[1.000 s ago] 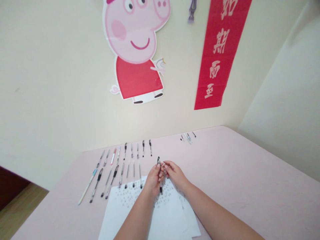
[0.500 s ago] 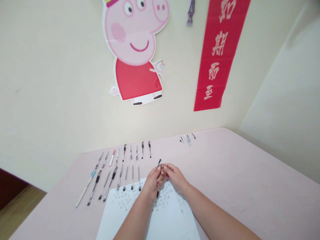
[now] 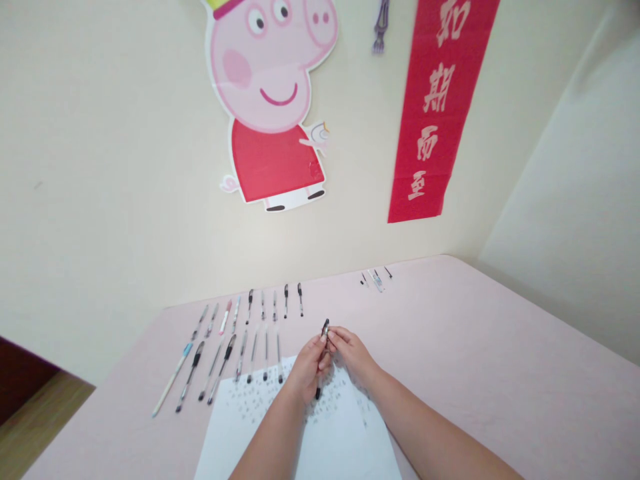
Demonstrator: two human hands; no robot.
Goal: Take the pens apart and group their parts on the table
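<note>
A capped pen with black ends [image 3: 325, 327] stands nearly upright, tilted a little, above the paper. My left hand [image 3: 306, 371] is closed around its middle, and the dark lower end sticks out below the fingers. At the upper end, the thumb and fingers of my right hand [image 3: 355, 350] pinch the pen near its cap. Both hands hover over white paper sheets [image 3: 345, 447] covered in part with small dark handwriting. The fingers hide much of the pen's barrel.
Several pens lie in two rows to the left, among them a black-gripped pen [image 3: 190, 377], a pale pen with a blue end [image 3: 173, 380] and a pink-and-white pen [image 3: 225, 318]. Small pen parts [image 3: 375, 280] rest far back on the pink tabletop [image 3: 490, 360], near the wall.
The pen's top has tipped slightly to the right, towards my right hand, whose fingers are now against it. The pens on the table have stayed in place.
</note>
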